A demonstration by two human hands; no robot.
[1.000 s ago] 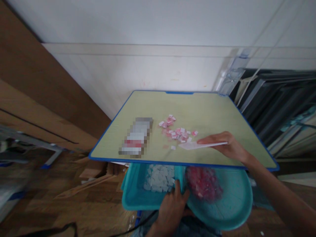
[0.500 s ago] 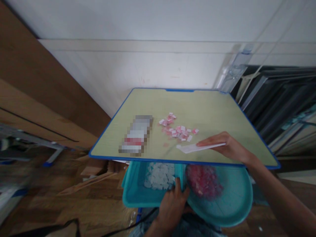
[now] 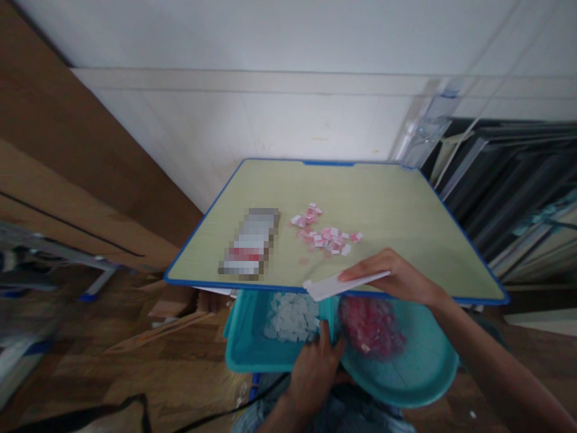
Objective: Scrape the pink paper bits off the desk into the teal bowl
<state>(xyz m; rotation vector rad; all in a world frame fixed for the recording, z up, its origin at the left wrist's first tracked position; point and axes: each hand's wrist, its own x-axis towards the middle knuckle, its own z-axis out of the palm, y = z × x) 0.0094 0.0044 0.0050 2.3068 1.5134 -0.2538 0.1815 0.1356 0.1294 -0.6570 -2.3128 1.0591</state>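
Observation:
My right hand [image 3: 383, 270] is closed on a flat white strip [image 3: 342, 285], pinched between thumb and fingers. The strip tilts over the board's front edge, its far end above the teal tray [image 3: 246, 365]. My left hand [image 3: 313, 367] grips the tray's right rim where it meets a round teal basin [image 3: 433, 394], index finger lying over the rim. Small white pieces [image 3: 292, 319] fill part of the tray. A heap of pink-red pieces [image 3: 372, 331] in clear wrapping lies in the basin. Small pink and white packets [image 3: 331, 240] are scattered on the board.
The pale green board [image 3: 383, 198] has a blue edge and stands against a white wall. A pixelated phone-like object [image 3: 250, 243] lies on its left side. A clear bottle [image 3: 428, 126] is behind the right corner, beside dark stacked panels [image 3: 518, 168]. Wooden furniture [image 3: 90, 180] stands left.
My right hand has moved left and toward me with the white strip, from above the board to over its front edge. My left hand stays in about the same place.

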